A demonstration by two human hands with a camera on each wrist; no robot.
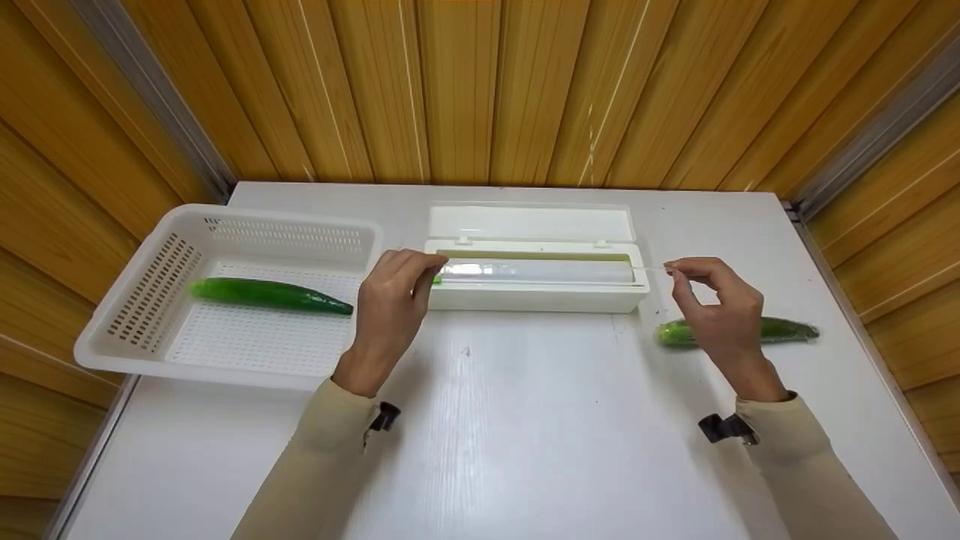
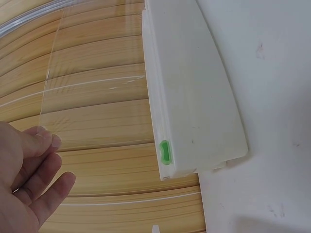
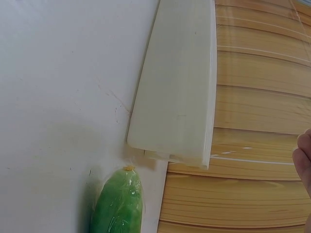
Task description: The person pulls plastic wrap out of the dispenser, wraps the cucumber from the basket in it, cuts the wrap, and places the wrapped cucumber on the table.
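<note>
Jointly, by left hand (image 1: 391, 300) and right hand (image 1: 724, 307), both raised and narrowed to a pinch, clear film (image 2: 95, 92) is held by its edge, extending from the open white box (image 1: 532, 301), flanked at left by a basket (image 1: 202, 377) containing one green cucumber (image 1: 262, 294), at right by a wrapped cucumber (image 1: 787, 330), partly hidden by the right hand.

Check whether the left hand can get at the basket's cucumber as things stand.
Probably not without letting go: the left hand pinches the film, though nothing covers the cucumber in the open basket.
</note>
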